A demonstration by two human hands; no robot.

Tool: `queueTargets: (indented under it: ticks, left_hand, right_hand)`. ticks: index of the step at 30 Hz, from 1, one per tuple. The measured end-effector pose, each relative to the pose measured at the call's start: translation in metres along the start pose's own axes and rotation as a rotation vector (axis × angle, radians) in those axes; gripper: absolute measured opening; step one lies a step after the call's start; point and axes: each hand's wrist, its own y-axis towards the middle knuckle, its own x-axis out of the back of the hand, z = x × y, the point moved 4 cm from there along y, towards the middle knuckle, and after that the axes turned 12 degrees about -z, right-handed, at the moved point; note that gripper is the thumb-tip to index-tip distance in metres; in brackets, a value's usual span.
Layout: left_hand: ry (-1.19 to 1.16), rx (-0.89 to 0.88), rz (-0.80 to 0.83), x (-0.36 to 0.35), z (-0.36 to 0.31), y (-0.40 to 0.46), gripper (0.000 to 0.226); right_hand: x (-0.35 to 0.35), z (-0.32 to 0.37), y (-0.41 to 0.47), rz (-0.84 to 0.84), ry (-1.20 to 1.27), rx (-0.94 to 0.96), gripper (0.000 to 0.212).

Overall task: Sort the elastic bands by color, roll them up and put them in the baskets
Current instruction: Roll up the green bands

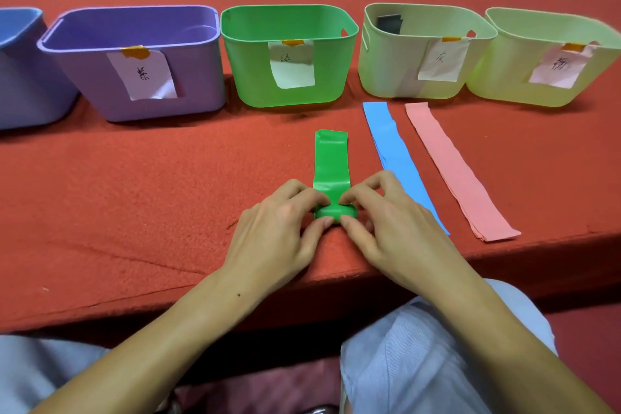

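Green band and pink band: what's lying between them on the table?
In the head view, the blue band lies flat between the green band and the pink band, apart from both, with bare red table showing either side.

The scene is evenly and fairly brightly lit, with soft light from above and no harsh glare. The baskets cast short, diffuse shadows onto the red felt table (134,195) at their near bases; the darkest area is under the table edge, by the person's lap. The green elastic band (331,161) shows a mild sheen on its glossy surface. Wide-angle distortion bows the basket row, and the pale green basket at far right (551,84) leans and smears towards the frame edge. Focus is sharp at centre, softer at the corners, with handwriting on the paper labels slightly blurred.
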Motion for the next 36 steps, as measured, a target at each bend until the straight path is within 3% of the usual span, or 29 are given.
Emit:
queueTargets:
  ticks: [8, 17, 22, 29, 36]
  left_hand:
    - [0.002, 0.032, 0.016, -0.002, 0.005, 0.007, 0.029]
    - [0.051, 0.005, 0.008, 0.002, -0.001, 0.006, 0.027]
    - [0.031, 0.026, 0.021, 0.000, 0.002, 0.006, 0.042]
    - [0.008, 0.027, -0.042, -0.003, 0.005, 0.011, 0.027]
    - [0.026, 0.016, 0.002, -0.001, 0.007, 0.029, 0.025]
  right_hand:
    - [-0.003, 0.002, 0.006, -0.030, 0.041, 0.021, 0.038]
    - [-0.006, -0.003, 0.011, -0.041, 0.042, 0.001, 0.025]
    - [-0.011, -0.004, 0.013, -0.093, 0.032, -0.009, 0.026]
    - [-0.015, -0.005, 0.017, -0.086, 0.023, 0.004, 0.026]
    - [-0.012, 0.000, 0.019, -0.104, -0.006, -0.003, 0.021]
